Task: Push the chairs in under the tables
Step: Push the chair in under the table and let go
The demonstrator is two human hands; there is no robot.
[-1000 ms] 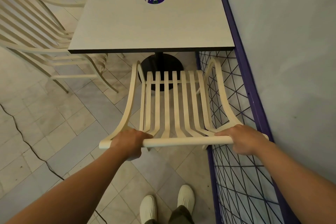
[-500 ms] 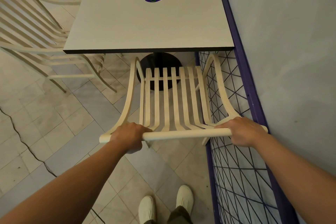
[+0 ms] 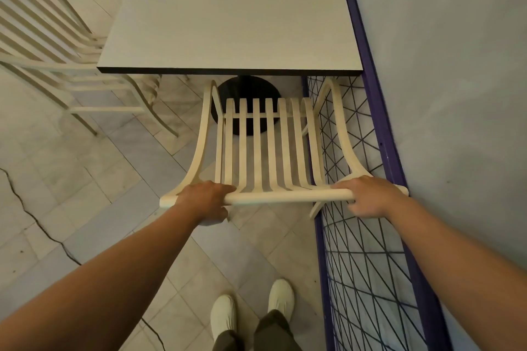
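A cream slatted chair (image 3: 269,151) stands in front of me, its front edge close to the near edge of a square grey table (image 3: 228,31). My left hand (image 3: 204,201) is shut on the left end of the chair's top rail. My right hand (image 3: 370,196) is shut on the right end of the same rail. The table's black round base (image 3: 248,91) shows through the slats. The chair's front legs are hidden under the tabletop's shadow.
A second cream slatted chair (image 3: 51,45) stands at the table's left side. A purple-framed wire mesh fence (image 3: 368,265) runs along the right, against a grey wall (image 3: 456,65). The tiled floor (image 3: 85,194) has a crack on the left. My white shoes (image 3: 251,310) are below.
The chair has slid forward toward the table with both hands on its top rail; the seat's front edge now lies nearer the tabletop's edge.
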